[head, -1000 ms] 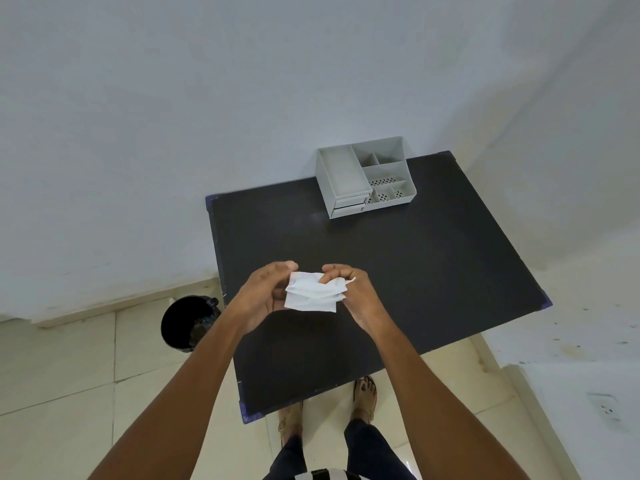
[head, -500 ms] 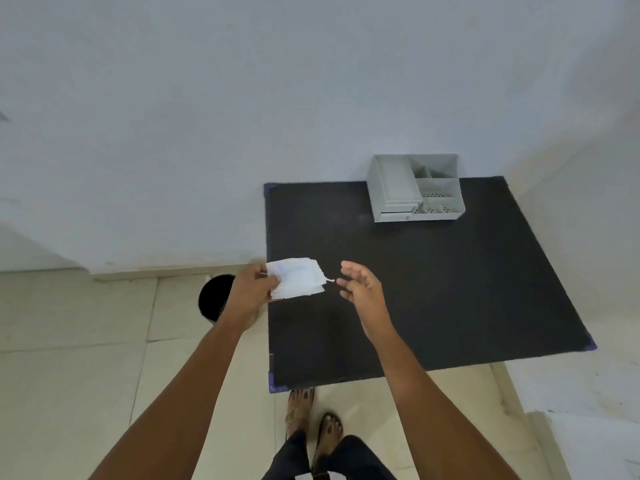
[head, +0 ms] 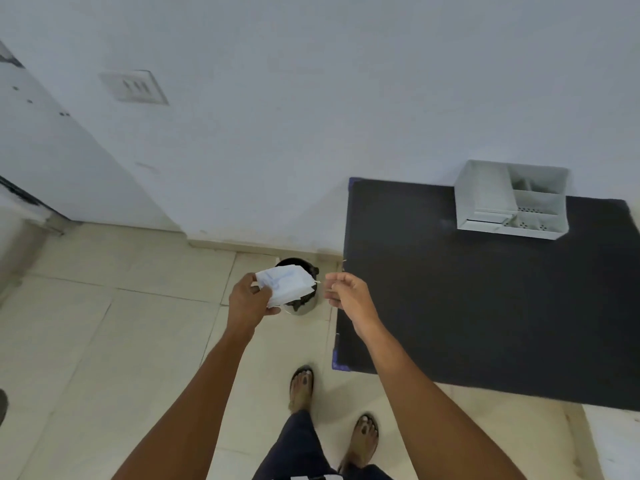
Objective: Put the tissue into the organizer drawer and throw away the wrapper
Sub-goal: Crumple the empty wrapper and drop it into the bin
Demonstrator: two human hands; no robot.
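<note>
My left hand (head: 247,301) grips a crumpled white tissue bundle (head: 287,284) by its left edge, holding it right above the black bin (head: 307,304) on the floor. I cannot tell tissue from wrapper in the bundle. My right hand (head: 348,294) hovers just right of it with fingers loosely apart and nothing seen in them. The grey organizer (head: 512,199) stands at the far edge of the black table (head: 485,306), against the wall, its low drawer (head: 488,220) at the front left.
The bin stands on the tiled floor between the wall and the table's left edge. My feet (head: 301,389) in sandals are on the tiles just left of the table's near corner. A switch plate (head: 133,86) is on the wall.
My right hand let go of the bundle. My left hand carried it leftward off the table to above the bin, and my view turned left with it.
</note>
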